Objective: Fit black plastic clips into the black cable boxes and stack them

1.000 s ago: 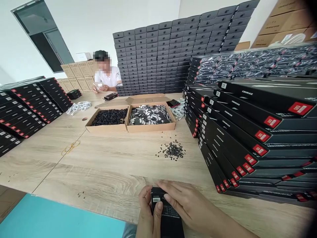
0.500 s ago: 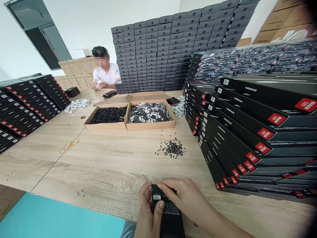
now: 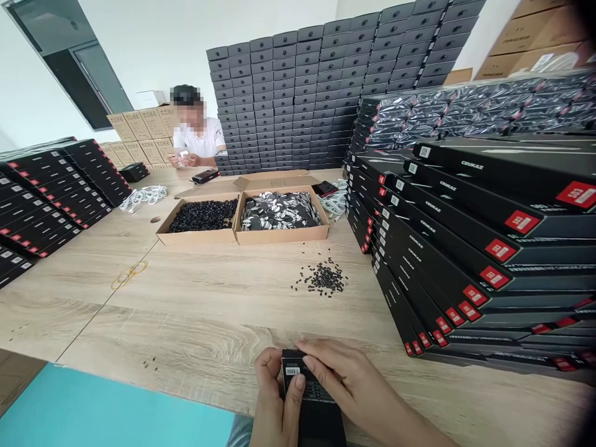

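Observation:
A slim black box [image 3: 321, 419] with a barcode label and small white print is held at the table's near edge, its lower end cut off by the frame. My left hand [image 3: 278, 397] is wrapped round its left side, thumb flat on the printed face. My right hand [image 3: 351, 382] lies over the upper right of the box, its thumb and fingers at the top end. Whether the right fingertips pinch the end flap is hard to see. Beyond the hands lies a loose pile of tiny black pieces [image 3: 327, 278].
Two shallow cardboard trays hold black parts [image 3: 202, 217] and black-and-white pieces [image 3: 282, 212]. Tall stacks of black boxes [image 3: 419, 248] rise close on my right, more boxes [image 3: 41, 192] at left. Yellow rubber bands [image 3: 129, 274] lie on the table. A co-worker [image 3: 198, 139] sits opposite.
My right hand has shifted slightly at the top of the box, its thumb lower and fingers reaching over the end. The left hand keeps its hold.

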A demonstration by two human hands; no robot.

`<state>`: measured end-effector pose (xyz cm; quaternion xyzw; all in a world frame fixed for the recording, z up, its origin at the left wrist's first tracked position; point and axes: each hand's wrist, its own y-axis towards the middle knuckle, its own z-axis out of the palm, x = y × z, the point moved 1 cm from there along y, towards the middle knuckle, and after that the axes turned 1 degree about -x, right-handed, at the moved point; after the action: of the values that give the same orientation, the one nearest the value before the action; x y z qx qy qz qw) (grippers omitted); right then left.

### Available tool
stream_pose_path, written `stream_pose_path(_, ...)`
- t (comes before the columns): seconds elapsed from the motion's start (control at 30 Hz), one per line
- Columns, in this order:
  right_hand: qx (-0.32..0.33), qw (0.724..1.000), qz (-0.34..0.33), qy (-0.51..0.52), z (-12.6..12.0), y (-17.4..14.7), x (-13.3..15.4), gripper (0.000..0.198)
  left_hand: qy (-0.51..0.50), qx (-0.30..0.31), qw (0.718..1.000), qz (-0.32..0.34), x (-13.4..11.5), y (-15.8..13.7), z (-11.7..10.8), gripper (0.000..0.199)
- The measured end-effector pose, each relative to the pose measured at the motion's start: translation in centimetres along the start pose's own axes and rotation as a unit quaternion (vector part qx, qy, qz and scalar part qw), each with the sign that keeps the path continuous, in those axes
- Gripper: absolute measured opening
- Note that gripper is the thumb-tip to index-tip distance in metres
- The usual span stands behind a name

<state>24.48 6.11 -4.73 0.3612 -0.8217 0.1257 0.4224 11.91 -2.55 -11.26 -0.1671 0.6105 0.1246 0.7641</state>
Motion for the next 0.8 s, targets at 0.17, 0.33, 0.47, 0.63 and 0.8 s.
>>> stream_pose_path(0.17,0.003,0.991,0.066,0.118,0.1,0.1,0.6,0.037,-0.002,-0.013,1.000,-0.007,-0.6,0.2,-0.1,0.035)
stream_pose_path(0.33,0.018,0.975,0.070,0.210,0.1,0.5,0.7,0.034,0.014,-0.020,1.000,-0.011,-0.7,0.3,-0.2,0.034)
stream_pose_path(0.47,0.049,0.970,0.056,0.232,-0.3,0.7,0.7,0.028,0.033,-0.030,0.999,0.003,-0.8,0.2,-0.2,0.038)
stream_pose_path(0.63,0.022,0.968,0.085,0.234,0.4,-0.4,0.0,0.030,0.039,-0.032,0.999,0.009,-0.8,0.3,-0.3,0.038)
stream_pose_path(0.8,-0.060,0.972,0.127,0.189,0.8,-1.7,-0.8,0.029,-0.001,-0.035,0.999,-0.003,0.0,0.3,0.4,0.039)
